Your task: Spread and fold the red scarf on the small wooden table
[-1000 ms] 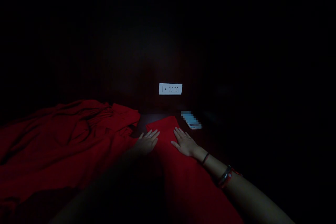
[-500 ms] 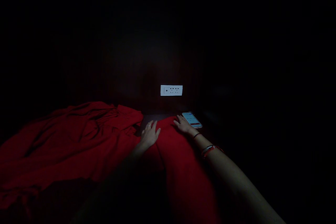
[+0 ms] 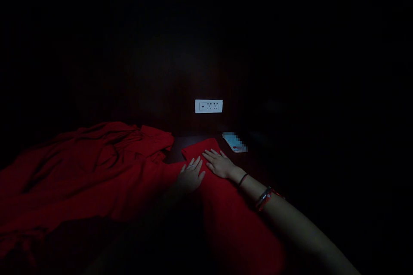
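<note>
A long red cloth (image 3: 237, 219) lies flat in a strip from the near edge of the view to its squared far end. My right hand (image 3: 220, 165) rests palm down on it near that end, fingers spread. Close by on the left, my left hand (image 3: 191, 176) lies on the strip's left edge with its fingers stretched out and a ring on one of them. Neither hand grips anything. To the left, more red cloth (image 3: 106, 172) spreads in loose folds and seems to join the strip; darkness hides where they meet.
A phone (image 3: 235, 142) with a lit screen lies just beyond my right hand. On the dark wall behind is a white socket panel (image 3: 208, 106). Dark tabletop (image 3: 182, 142) shows between the cloths. Most of the surroundings are too dark to make out.
Both hands have drawn back toward me from the far end of the strip, the left one also shifting right. More of the cloth's far edge now shows. The view has tilted slightly.
</note>
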`<act>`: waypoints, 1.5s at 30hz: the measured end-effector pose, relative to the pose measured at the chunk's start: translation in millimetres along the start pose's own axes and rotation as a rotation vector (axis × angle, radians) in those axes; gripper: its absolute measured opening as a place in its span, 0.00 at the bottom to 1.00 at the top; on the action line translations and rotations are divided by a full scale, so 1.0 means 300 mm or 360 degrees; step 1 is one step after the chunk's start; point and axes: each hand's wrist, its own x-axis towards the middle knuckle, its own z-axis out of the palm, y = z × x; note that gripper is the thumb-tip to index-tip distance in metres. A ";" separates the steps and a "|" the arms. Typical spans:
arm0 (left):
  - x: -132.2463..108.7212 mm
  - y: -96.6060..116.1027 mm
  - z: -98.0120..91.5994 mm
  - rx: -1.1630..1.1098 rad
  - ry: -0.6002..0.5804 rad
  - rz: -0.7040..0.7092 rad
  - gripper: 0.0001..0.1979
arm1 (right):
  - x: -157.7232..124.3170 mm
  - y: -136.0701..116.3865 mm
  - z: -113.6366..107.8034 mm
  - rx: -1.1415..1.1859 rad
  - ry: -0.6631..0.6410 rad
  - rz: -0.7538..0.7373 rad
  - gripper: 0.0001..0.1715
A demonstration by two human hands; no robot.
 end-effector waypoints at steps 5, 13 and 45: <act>-0.054 -0.044 0.012 -0.0067 -0.0205 -0.0036 0.24 | -0.055 0.046 0.030 -0.0035 -0.0203 0.0105 0.30; -0.055 0.004 -0.056 -0.0141 -0.0168 -0.0030 0.26 | -0.112 -0.005 -0.043 -0.0024 -0.0057 0.0068 0.32; -0.182 0.048 -0.095 -0.0187 0.0042 0.0248 0.28 | -0.314 0.066 -0.133 0.0299 0.0033 0.0146 0.35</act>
